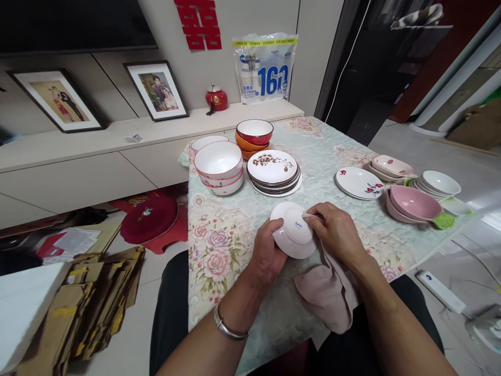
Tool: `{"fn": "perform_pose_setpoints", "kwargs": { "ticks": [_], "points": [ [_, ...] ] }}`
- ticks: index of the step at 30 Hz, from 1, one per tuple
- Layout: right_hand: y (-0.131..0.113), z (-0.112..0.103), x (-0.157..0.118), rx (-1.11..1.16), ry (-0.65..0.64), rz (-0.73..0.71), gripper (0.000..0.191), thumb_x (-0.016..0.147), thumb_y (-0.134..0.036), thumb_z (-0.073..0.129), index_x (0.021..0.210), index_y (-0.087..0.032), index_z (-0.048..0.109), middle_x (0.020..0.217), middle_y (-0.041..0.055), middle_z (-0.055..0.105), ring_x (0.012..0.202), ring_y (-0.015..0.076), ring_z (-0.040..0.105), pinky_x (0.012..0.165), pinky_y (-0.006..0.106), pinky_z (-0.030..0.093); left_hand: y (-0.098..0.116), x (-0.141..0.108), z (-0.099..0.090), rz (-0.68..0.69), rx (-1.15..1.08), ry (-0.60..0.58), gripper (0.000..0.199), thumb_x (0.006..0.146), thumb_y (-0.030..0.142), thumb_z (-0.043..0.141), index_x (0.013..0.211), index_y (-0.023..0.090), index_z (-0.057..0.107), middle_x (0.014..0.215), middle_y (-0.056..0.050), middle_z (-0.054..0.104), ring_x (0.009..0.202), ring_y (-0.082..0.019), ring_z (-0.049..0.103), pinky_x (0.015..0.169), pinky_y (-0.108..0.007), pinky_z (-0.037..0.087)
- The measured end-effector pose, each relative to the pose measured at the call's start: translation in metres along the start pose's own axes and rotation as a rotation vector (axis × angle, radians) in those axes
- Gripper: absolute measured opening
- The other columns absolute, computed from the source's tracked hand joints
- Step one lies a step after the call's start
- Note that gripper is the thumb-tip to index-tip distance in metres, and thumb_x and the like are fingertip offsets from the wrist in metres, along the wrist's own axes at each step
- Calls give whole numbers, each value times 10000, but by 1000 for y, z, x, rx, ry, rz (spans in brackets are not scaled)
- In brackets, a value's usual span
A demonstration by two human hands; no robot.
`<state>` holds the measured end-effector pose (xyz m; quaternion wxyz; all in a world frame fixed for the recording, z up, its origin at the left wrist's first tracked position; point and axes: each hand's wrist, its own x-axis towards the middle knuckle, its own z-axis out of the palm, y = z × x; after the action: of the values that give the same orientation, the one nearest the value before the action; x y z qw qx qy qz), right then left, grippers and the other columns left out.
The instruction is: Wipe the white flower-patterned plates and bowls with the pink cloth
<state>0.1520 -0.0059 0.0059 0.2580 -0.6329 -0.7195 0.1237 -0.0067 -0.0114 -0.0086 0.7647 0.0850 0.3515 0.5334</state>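
Left hand [270, 248] gripping the side of a small white plate [299, 250], its bottom facing up over the flowery tablecloth [215, 245], right hand [336, 227] pinching a pink cloth [326, 300] against the plate

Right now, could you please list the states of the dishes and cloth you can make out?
White saucer: upturned, in the left hand.
Pink cloth: bunched, in the right hand.
Pink-rimmed bowls: upright, stacked.
Red bowl: upright, atop orange bowls.
Brown-flowered plates: face up, stacked.
Red-flowered plate: face up.
Pink bowls: upright, nested.
Small white bowls: upright, nested.
Spotted dish: upright, stacked.
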Motion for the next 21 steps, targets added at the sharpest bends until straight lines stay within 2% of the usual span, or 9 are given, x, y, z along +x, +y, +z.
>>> {"fn": "perform_pose_setpoints", "kwargs": {
  "ticks": [3,9,11,16,21],
  "points": [
    [-5,4,-2,-27,25,-23,167,935,-268,523,934,-178,664,933,83,669,869,236,625,774,345,440,1,-1,-1,21,16,-42,361,630,199,711,981,115,699,876,-78,755,884,-275,708,830,-368,530],
    [-24,9,-6,64,-35,-266,150,955,-211,501,947,-184,648,936,76,652,891,209,625,788,313,461,-2,-3,0,50,39,-53,348,724,390,767,934,123,690,884,-90,754,896,-271,710,824,-356,533],
    [-24,10,-6,61,-4,-284,162,966,-217,490,954,-186,648,941,78,652,902,211,624,800,314,464,-3,-4,0,53,52,-68,358,734,395,766,950,120,694,905,-100,760,914,-282,711,825,-364,536],
    [-8,12,-2,-29,126,-148,163,950,-267,516,927,-186,656,917,82,661,873,235,627,772,338,452,-2,-2,0,93,28,-57,352,733,317,744,1023,126,684,908,-86,762,921,-281,710,840,-375,534],
    [3,12,0,1,76,3,167,915,-304,536,911,-194,661,908,72,703,833,228,635,755,333,433,-1,4,-3,117,-18,-17,243,721,211,681,959,159,675,822,-44,726,836,-236,697,825,-356,532]
  ]
}}
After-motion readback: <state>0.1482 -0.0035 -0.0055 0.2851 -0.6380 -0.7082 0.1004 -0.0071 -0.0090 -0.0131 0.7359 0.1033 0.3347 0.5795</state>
